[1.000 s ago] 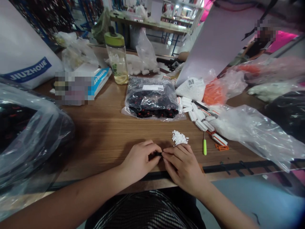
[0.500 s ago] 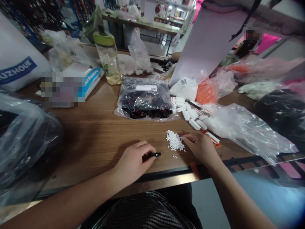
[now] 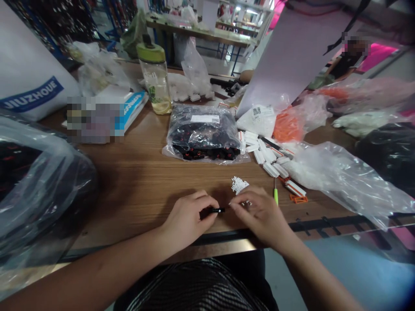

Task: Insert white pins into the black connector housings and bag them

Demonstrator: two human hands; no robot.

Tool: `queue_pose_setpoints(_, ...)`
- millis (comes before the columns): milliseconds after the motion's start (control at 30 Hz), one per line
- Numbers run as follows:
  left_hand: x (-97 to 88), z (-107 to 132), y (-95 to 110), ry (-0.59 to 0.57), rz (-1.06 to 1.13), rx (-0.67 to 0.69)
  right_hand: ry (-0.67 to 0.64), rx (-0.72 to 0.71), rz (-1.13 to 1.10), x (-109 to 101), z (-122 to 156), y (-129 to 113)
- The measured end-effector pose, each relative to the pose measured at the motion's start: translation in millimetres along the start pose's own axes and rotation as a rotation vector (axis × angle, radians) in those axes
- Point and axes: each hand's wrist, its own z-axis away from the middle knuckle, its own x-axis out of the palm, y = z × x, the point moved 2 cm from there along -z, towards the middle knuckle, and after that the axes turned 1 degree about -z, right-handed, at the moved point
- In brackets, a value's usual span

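My left hand rests on the wooden table near its front edge, fingers pinched round a small black part that points right. My right hand sits just to the right of it, fingertips pinched close to the part's tip; what they hold is too small to make out. A little pile of tiny white pins lies just behind my right hand, partly hidden by it. A green-handled tool lies to the right of the pile.
A clear bag of black parts lies behind my hands, with white and orange pieces and more plastic bags to the right. A large bag fills the left. A bottle and a box stand farther back.
My right hand has come back from the white pile toward the black part, fingers now pinched near its tip. The left hand has stayed in place with the part.
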Motion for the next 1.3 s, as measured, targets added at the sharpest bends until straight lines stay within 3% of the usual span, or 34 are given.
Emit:
queue_pose_setpoints(167, 0.4, -1, -3, 0.005, 0.002, -0.011, -0.084, -0.05, -0.047, 23, 3, -23)
queue_pose_setpoints(333, 0.1, -1, -3, 0.005, 0.016, -0.028, -0.111, -0.128, 0.103, 23, 3, -25)
queue_pose_setpoints(533, 0.3, -2, -5, 0.021, 0.064, -0.041, -0.015, -0.331, 0.428, 31, 14, -44)
queue_pose_setpoints(633, 0.2, -2, -5, 0.034, 0.077, -0.036, 0.043, -0.327, 0.42, 36, 20, -45)
queue_pose_setpoints(767, 0.3, -1, -7, 0.035, 0.087, -0.042, 0.02, -0.214, 0.294, 14, 22, -12)
queue_pose_setpoints(867, 0.2, -1, -7, 0.028, 0.089, -0.04, 0.089, -0.04, 0.606, -26, 24, 35)
queue_pose_setpoints(933, 0.1, -2, -8, 0.021, 0.085, -0.044, -0.034, 0.079, 0.856, -48, 28, 66)
queue_pose_setpoints(1000, 0.0, -2, -8, 0.017, 0.082, -0.057, -0.157, 0.058, 0.943, -61, 32, 86)
queue_pose_setpoints(1100, 0.0, -2, -8, 0.01, 0.084, -0.067, -0.259, -0.113, 0.943, -65, 36, 99)
queue_pose_setpoints(1200, -0.1, -2, -7, 0.007, 0.093, -0.059, -0.298, -0.262, 0.875, -65, 35, 100)
queue_pose_setpoints(1300, -0.8, -2, -6, 0.01, 0.101, -0.046, -0.226, -0.205, 0.807, -70, 31, 92)
